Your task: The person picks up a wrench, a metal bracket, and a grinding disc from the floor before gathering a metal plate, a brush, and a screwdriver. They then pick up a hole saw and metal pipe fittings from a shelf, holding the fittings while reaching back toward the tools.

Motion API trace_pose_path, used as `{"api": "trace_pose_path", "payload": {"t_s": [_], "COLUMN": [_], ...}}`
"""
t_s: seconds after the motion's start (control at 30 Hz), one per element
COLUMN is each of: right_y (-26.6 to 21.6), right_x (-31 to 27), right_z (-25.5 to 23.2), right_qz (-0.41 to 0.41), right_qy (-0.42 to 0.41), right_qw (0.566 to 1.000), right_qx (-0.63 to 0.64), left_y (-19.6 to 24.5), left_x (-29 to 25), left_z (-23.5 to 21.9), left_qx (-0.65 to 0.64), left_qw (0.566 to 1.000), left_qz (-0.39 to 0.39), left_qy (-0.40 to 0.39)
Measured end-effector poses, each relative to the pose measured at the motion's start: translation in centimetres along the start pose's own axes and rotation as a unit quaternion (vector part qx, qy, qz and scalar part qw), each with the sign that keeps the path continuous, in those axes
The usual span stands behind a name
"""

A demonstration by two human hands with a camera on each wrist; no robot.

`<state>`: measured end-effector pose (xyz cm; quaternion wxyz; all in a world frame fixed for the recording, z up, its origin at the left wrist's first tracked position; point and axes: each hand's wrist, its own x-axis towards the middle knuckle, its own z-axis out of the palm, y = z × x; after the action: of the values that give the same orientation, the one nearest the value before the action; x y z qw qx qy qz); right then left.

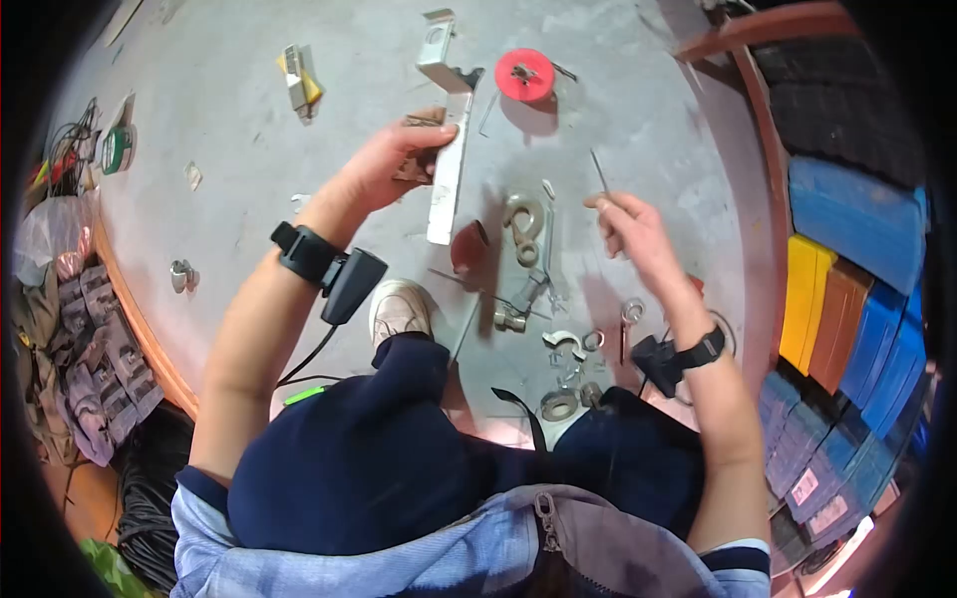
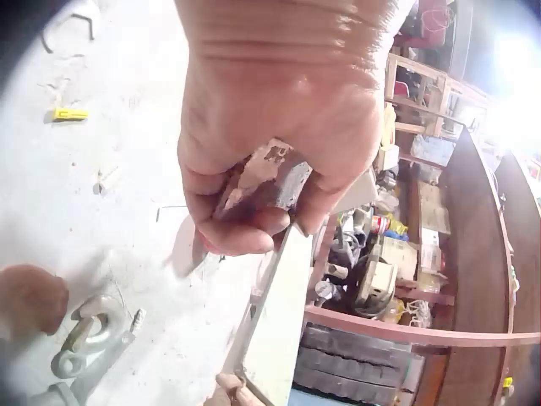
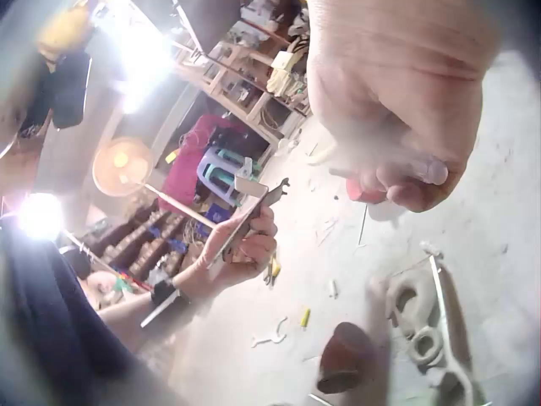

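Note:
My left hand (image 1: 394, 159) grips a long, pale bent metal bracket (image 1: 449, 184) with its thumb along the flat face. A worn brown piece (image 2: 258, 178) shows inside the same grip; the palm hides part of it. To the right, raised over the floor, my right hand (image 1: 638, 234) pinches a slim tool with a thin dark shaft (image 1: 599, 171). In the right wrist view, the tool's rounded translucent end (image 3: 434, 170) sticks out of the curled fingers. Between the hands lie a large metal hook (image 1: 523, 227) and a reddish-brown cup-shaped piece (image 1: 469, 247).
A red round reel (image 1: 525, 75) lies ahead on the grey floor. Several metal rings and fittings (image 1: 566, 374) are spread near the knees. Blue, yellow and brown bins (image 1: 807, 304) are stacked at the right; cloth bundles (image 1: 90, 349) and dark cable (image 1: 159, 498) lie left.

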<state>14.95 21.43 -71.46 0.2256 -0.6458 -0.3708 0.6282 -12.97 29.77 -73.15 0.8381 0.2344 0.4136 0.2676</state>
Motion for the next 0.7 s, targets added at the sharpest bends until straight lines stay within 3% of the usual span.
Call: {"api": "trace_pose_path", "payload": {"t_s": [0.03,0.1,0.13,0.2,0.23,0.3,0.33,0.4,0.43,0.5,0.63,0.7], "right_y": [0.0,-0.4,-0.1,0.9,1.3,2.2,3.7,7.2,8.4,9.2,9.8,10.2], "right_x": [-0.6,-2.4,-3.4,-5.6,-6.7,-8.8,-9.5,-10.2,-10.3,-8.9,-5.6,-3.9], "right_z": [-1.3,-4.2,-5.8,-8.7,-9.6,-11.4,-12.3,-12.7,-12.5,-9.9,-1.3,1.5], "right_qz": [0.005,-0.016,-0.009,0.082,0.09,0.09,0.087,0.07,0.047,0.032,-0.088,-0.096], "right_qy": [0.007,0.014,0.022,0.033,0.042,0.019,0.015,0.016,0.014,-0.008,-0.002,0.019], "right_qw": [1.0,0.976,0.976,0.947,0.948,0.891,0.866,0.895,0.918,0.919,0.912,0.909], "right_qx": [0.002,-0.219,-0.215,-0.308,-0.302,-0.444,-0.492,-0.44,-0.395,-0.392,-0.401,-0.406], "left_y": [-0.1,0.0,0.0,0.2,0.6,1.8,3.0,4.9,5.8,6.3,4.4,2.3], "left_x": [-0.2,-0.7,-1.0,-1.0,-1.2,-1.7,-2.2,-2.5,-2.7,-2.6,-0.7,0.2], "left_z": [0.0,0.1,0.6,0.5,0.7,1.8,2.8,4.0,4.8,6.7,10.0,10.3], "left_qx": [-0.001,0.018,0.032,0.027,0.014,0.065,0.095,0.192,0.237,0.279,0.248,0.217], "left_qw": [1.0,0.999,0.999,0.999,0.998,0.997,0.994,0.978,0.967,0.954,0.96,0.968], "left_qz": [0.006,0.001,0.009,-0.002,-0.014,-0.037,-0.04,-0.058,-0.067,-0.089,-0.109,-0.119], "left_qy": [-0.009,-0.034,-0.023,-0.039,-0.053,0.006,-0.037,-0.063,-0.073,-0.065,-0.064,-0.047]}}
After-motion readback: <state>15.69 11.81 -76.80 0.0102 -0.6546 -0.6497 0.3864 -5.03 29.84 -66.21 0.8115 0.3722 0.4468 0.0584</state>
